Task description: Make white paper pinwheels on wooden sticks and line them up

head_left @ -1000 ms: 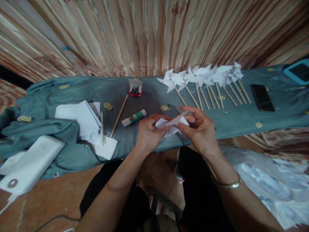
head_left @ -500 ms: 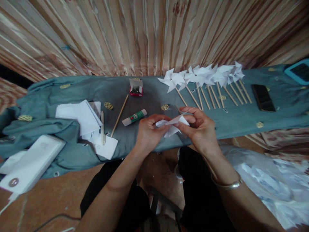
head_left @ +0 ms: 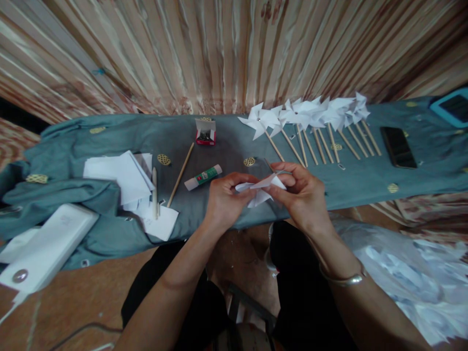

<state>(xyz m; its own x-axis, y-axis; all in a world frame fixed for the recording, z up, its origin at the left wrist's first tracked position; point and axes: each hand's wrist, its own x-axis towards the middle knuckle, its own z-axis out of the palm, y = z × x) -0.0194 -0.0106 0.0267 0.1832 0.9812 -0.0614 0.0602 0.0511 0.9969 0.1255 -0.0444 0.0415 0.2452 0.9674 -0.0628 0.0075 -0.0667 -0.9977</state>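
Note:
Between both hands, above the table's front edge, is a white paper pinwheel point(head_left: 260, 185) with folded blades and no stick visible on it. My left hand point(head_left: 227, 197) pinches its left side between thumb and fingers. My right hand point(head_left: 302, 191) closes on the right side, thumb in front and fingers behind. A thin grey piece point(head_left: 268, 165) pokes out beyond the right fingertips; its kind is unclear. Left of my hands lie a green and white glue stick point(head_left: 203, 177) and a wooden stick point(head_left: 181, 174). Behind them stands an open red box point(head_left: 205, 132) of small metal pins.
Finished-looking pinwheels on sticks point(head_left: 310, 117) line the back right, near a black phone point(head_left: 398, 147). At left are white paper sheets point(head_left: 117, 176), a pale pointed tool point(head_left: 154, 192) and a white power bank point(head_left: 51, 243). A plastic bag of white paper point(head_left: 409, 278) stands below right.
The right fingers have shifted slightly, and the paper corner that stood up by them is lower. Both hands stay on the pinwheel in nearly the same place.

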